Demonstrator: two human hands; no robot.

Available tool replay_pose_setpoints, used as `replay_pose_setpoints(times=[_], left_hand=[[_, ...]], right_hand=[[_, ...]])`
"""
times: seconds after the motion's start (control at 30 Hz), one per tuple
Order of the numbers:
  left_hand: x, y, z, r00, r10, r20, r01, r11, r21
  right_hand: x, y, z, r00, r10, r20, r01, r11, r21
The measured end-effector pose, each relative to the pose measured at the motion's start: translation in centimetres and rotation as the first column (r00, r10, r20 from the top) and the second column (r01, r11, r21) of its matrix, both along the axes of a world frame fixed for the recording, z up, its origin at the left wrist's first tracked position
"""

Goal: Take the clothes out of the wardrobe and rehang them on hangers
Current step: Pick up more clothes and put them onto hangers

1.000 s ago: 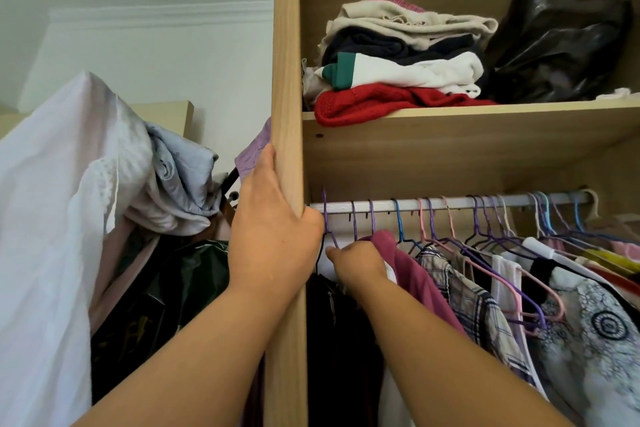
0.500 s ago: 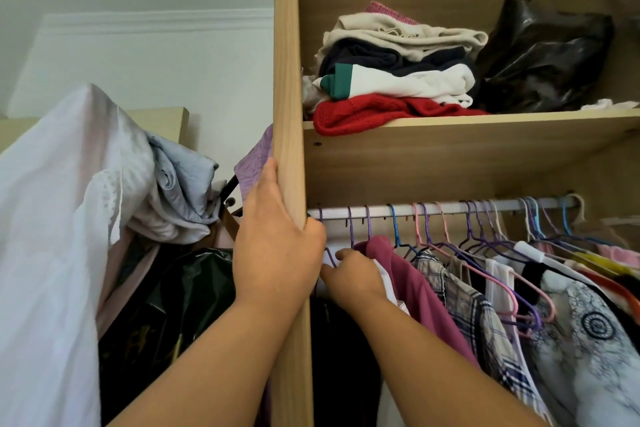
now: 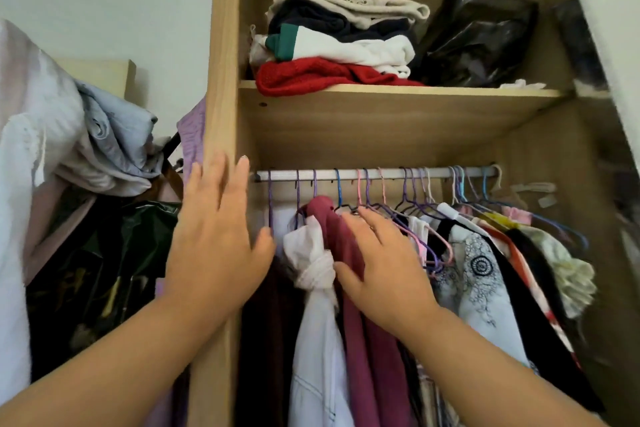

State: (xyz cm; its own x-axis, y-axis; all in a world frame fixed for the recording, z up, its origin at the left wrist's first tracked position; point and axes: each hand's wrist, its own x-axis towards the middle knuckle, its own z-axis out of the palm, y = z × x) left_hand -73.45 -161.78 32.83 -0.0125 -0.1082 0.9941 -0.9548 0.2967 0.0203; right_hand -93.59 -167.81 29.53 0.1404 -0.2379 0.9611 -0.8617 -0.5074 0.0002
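Left hand [image 3: 218, 239] has let go of the wardrobe side panel [image 3: 221, 80]: grip now open, fingers spread flat in front of the panel edge, holding nothing. Right hand [image 3: 384, 267] has shifted off the hanger hooks and lies open against the maroon garment [image 3: 360, 322], not closed on it. Knotted white garment [image 3: 311, 288] hangs just left of the maroon one, under the rail [image 3: 381, 173]. Clothes packed tight right of the maroon garment; slight gap left of it. No readable labels.
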Motion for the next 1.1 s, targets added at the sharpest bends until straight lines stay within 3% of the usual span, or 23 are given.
replay_pose_setpoints(times=[0.1,0.3,0.5,0.63,0.77,0.9,1.1], left_hand=[[-3.3,0.2,-1.9,0.989,0.107,0.098,-0.111,0.993,0.034],[-16.6,-0.6,-6.0,0.970,0.012,0.242,-0.040,0.993,0.111],[-33.6,-2.6,-9.4,0.958,-0.116,0.263,0.031,0.951,0.306],[-42.7,-3.7,-9.6,0.953,-0.189,0.237,0.081,0.912,0.403],[-48.4,-5.7,-9.3,0.931,-0.308,0.198,0.186,0.863,0.470],[-50.7,-7.4,-8.9,0.924,-0.363,0.119,0.232,0.782,0.579],[-51.5,-8.1,-9.1,0.905,-0.425,0.010,0.336,0.730,0.595]], right_hand=[[-6.2,1.4,-1.7,0.992,-0.101,-0.071,0.099,0.994,-0.034],[-20.3,3.7,-3.7,0.954,-0.252,-0.164,0.233,0.965,-0.123],[-34.1,4.7,-3.8,0.869,-0.441,-0.226,0.424,0.898,-0.121],[-40.5,4.1,-2.5,0.832,-0.506,-0.226,0.521,0.853,0.008],[-43.7,2.2,-1.1,0.831,-0.501,-0.244,0.538,0.835,0.116],[-44.8,0.6,-0.4,0.894,-0.333,-0.298,0.415,0.867,0.275],[-43.9,-0.4,-0.6,0.928,-0.308,-0.209,0.361,0.879,0.311]])
